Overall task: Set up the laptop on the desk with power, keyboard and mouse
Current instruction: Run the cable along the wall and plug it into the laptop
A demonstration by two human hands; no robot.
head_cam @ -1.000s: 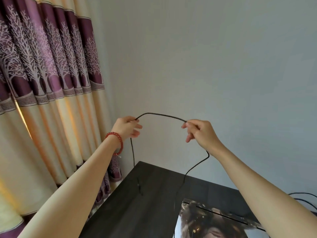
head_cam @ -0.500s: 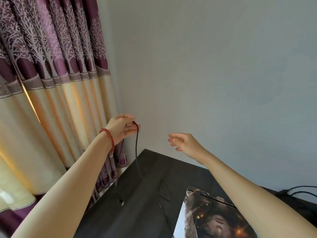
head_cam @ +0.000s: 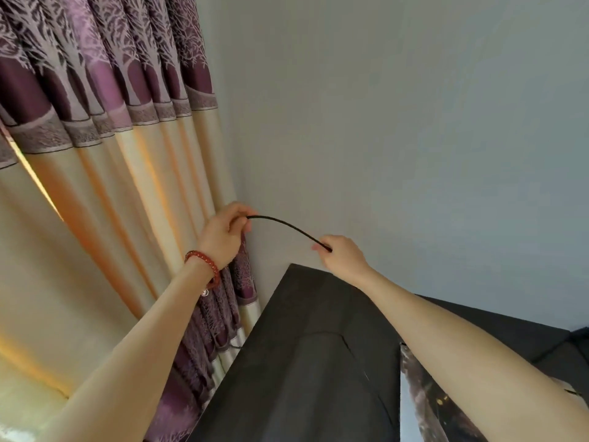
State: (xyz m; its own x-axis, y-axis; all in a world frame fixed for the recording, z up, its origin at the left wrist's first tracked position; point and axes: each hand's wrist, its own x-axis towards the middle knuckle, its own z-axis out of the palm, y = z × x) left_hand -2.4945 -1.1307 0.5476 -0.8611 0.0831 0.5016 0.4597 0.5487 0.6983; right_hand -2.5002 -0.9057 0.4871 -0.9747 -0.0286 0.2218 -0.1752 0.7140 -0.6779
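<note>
A curtain (head_cam: 105, 161) fills the left side, its upper part purple with a pale tree pattern, then a grey patterned band, then cream pleats glowing orange where light comes through. A second purple band runs near its hem. A plain grey-blue wall (head_cam: 398, 122) meets it at what seems a corner.

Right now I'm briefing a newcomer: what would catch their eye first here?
Both raised hands, left hand and right hand, stretch a thin black cable in front of the grey wall. Left hangs a purple-and-cream curtain; below lies the dark desk.
</note>
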